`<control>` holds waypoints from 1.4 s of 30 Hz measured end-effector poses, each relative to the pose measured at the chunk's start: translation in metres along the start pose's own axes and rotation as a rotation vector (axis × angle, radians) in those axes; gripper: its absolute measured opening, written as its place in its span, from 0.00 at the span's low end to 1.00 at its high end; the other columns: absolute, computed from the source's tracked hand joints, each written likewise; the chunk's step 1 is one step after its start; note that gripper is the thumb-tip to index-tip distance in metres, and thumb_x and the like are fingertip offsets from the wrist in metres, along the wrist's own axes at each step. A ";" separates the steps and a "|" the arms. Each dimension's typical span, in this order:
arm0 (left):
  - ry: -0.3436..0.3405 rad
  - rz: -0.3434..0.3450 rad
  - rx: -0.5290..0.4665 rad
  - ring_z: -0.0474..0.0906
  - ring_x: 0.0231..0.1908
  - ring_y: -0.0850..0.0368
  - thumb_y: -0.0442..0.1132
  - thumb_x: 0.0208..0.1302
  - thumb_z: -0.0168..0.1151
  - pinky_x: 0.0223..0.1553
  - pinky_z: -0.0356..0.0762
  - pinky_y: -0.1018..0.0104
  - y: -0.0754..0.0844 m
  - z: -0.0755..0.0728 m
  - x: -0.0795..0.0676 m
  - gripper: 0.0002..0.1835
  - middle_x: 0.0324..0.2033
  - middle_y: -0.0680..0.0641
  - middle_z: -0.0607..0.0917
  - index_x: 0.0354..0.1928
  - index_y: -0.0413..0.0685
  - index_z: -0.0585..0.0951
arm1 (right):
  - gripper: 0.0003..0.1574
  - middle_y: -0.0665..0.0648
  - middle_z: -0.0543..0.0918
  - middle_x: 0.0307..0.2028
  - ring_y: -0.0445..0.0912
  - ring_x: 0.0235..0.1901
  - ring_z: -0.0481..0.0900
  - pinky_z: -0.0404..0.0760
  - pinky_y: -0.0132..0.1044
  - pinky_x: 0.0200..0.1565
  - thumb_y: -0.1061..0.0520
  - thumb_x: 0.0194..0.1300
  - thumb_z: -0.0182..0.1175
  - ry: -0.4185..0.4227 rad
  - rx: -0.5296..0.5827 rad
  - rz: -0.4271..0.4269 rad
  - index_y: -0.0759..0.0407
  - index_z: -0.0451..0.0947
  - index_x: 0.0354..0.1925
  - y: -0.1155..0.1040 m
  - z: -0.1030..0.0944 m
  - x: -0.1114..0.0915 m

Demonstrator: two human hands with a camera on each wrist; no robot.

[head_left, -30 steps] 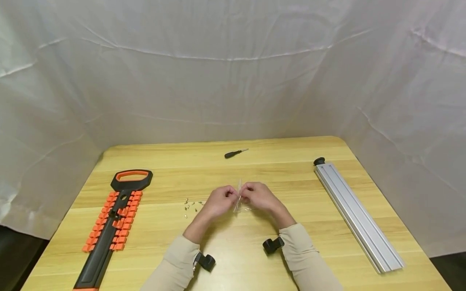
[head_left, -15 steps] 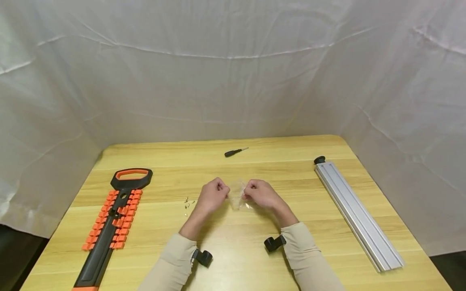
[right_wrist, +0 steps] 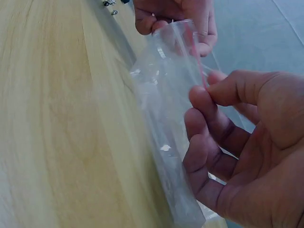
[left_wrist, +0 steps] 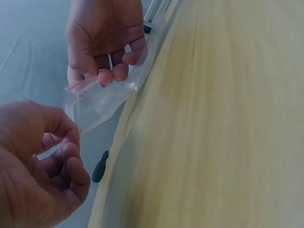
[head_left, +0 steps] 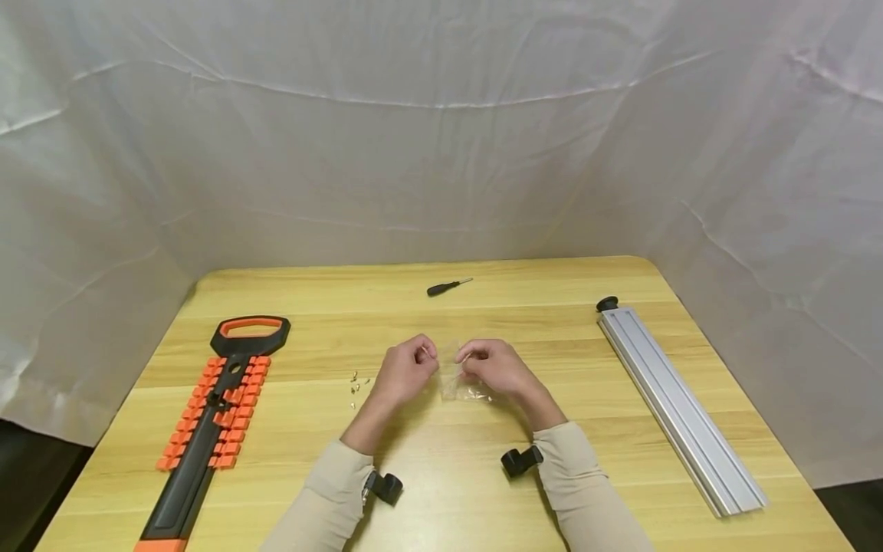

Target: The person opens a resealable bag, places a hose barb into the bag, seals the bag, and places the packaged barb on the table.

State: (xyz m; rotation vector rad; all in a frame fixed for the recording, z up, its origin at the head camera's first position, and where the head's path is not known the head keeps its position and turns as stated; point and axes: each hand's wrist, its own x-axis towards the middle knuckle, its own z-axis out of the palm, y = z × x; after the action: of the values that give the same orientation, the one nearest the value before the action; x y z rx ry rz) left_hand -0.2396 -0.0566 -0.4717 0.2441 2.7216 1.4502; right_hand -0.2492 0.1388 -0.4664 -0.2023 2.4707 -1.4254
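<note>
A clear plastic zip bag [right_wrist: 159, 102] with a red line along its mouth is stretched between both hands. My left hand [head_left: 408, 371] pinches one corner of its mouth between thumb and forefinger. At the red line my right hand [head_left: 495, 366] pinches the bag with thumb and forefinger, as the right wrist view shows, its other fingers curled alongside. The bag body hangs below the hands, close over the tabletop. Several small metal pieces, screw-like, lie left of my left hand; one metal piece [head_left: 355, 376] is at the back of that group.
A black screwdriver [head_left: 444, 288] lies at the table's [head_left: 441, 475] back. On the left is a long black tool [head_left: 189, 468] with rows of orange clips and a loop handle. A silver aluminium bar [head_left: 679, 410] with a black knob lies on the right. Light cloth [head_left: 441, 169] encloses the back.
My left hand has shifted left, away from my right hand, so the bag, edge-on before, is now spread between them. The right hand stays nearly in place, its fingers slightly shifted on the bag.
</note>
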 end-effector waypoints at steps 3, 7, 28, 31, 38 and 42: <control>0.007 0.008 0.001 0.67 0.16 0.62 0.33 0.60 0.59 0.19 0.66 0.70 0.000 -0.001 0.000 0.04 0.19 0.52 0.77 0.34 0.49 0.82 | 0.16 0.51 0.85 0.33 0.40 0.21 0.68 0.69 0.33 0.25 0.59 0.64 0.54 0.070 -0.145 -0.028 0.45 0.87 0.39 0.001 0.001 0.001; 0.019 0.037 0.021 0.66 0.14 0.63 0.33 0.61 0.58 0.18 0.65 0.71 0.003 -0.001 -0.001 0.06 0.18 0.52 0.77 0.35 0.47 0.84 | 0.11 0.47 0.87 0.40 0.39 0.31 0.77 0.76 0.36 0.37 0.52 0.65 0.58 0.162 -0.266 -0.069 0.43 0.88 0.36 0.002 0.006 0.003; -0.004 0.008 0.112 0.66 0.15 0.63 0.32 0.54 0.63 0.20 0.65 0.71 0.004 -0.008 0.005 0.05 0.17 0.53 0.76 0.27 0.51 0.82 | 0.06 0.46 0.86 0.31 0.41 0.30 0.78 0.77 0.34 0.36 0.55 0.58 0.62 0.145 -0.279 0.003 0.47 0.87 0.31 -0.007 0.003 -0.004; -0.007 0.022 0.138 0.66 0.14 0.63 0.32 0.54 0.63 0.19 0.65 0.71 0.004 -0.010 0.005 0.05 0.15 0.53 0.77 0.26 0.52 0.82 | 0.09 0.46 0.86 0.29 0.41 0.28 0.77 0.75 0.35 0.36 0.56 0.58 0.60 0.165 -0.310 0.005 0.46 0.86 0.26 -0.006 0.002 -0.004; -0.018 0.011 0.188 0.66 0.14 0.63 0.33 0.58 0.59 0.18 0.65 0.71 0.000 -0.007 0.006 0.04 0.17 0.54 0.77 0.31 0.50 0.82 | 0.06 0.47 0.84 0.30 0.40 0.29 0.76 0.75 0.33 0.35 0.55 0.62 0.61 0.084 -0.355 -0.046 0.49 0.85 0.32 0.000 0.003 0.000; -0.008 0.021 0.171 0.68 0.13 0.63 0.34 0.58 0.59 0.18 0.67 0.70 -0.001 -0.007 0.007 0.04 0.17 0.53 0.78 0.33 0.47 0.82 | 0.09 0.49 0.80 0.35 0.42 0.35 0.76 0.77 0.37 0.40 0.51 0.61 0.66 0.054 -0.316 -0.128 0.48 0.82 0.41 0.001 0.003 0.001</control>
State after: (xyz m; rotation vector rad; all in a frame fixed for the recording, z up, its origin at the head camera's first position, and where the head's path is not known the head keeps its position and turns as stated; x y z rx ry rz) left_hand -0.2479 -0.0618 -0.4689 0.2853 2.8467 1.2181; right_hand -0.2490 0.1368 -0.4688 -0.3980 2.7614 -1.0892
